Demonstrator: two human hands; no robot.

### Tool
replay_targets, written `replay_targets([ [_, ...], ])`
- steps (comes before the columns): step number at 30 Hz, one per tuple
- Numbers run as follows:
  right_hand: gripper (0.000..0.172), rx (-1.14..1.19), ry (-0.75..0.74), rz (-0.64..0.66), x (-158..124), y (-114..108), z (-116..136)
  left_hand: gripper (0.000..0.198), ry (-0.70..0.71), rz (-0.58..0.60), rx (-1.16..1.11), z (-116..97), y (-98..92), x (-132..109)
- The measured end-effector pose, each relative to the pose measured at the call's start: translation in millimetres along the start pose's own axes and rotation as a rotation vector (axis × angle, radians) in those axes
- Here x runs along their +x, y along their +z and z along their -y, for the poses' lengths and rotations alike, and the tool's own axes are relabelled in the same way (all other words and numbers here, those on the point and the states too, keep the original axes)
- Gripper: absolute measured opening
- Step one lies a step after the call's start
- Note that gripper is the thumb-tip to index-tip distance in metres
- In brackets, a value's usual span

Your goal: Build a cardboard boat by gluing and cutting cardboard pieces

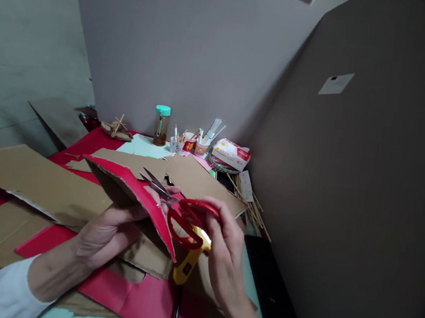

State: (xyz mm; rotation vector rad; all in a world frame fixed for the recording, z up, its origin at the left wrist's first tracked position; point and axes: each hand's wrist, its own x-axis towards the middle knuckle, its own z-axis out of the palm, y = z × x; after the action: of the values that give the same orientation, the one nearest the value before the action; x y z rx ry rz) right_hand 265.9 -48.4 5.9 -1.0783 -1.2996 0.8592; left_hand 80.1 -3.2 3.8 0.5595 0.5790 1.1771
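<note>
My left hand is closed on a folded piece of red-faced cardboard, held up above the table and tilted. My right hand grips a pair of scissors by the red handles. The scissors' metal blades stand a little apart and point left, close to the cardboard's far edge. Whether they touch it I cannot tell. Some left fingertips show behind the cardboard near the blades. Below the scissors lies a yellow glue gun with a black cord, partly covered by them.
Brown cardboard sheets and red pieces cover much of the table. At the back stand a bottle with a teal lid, cups of sticks and pens and a tissue pack. Wooden sticks and a black flat object lie right.
</note>
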Motion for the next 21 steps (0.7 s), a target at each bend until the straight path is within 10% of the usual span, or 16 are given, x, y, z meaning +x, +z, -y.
replay_targets([
  [11,0.054,0.096,0.108,0.489,-1.7,-4.5,-7.6,0.026,0.103,0.033,0.059,0.6,-2.7,1.9],
  [21,0.061,-0.442,-0.078,0.306,-18.1,-20.0,-7.1,0.017,0.252,0.176,0.191,-11.3,-4.3,-0.4],
])
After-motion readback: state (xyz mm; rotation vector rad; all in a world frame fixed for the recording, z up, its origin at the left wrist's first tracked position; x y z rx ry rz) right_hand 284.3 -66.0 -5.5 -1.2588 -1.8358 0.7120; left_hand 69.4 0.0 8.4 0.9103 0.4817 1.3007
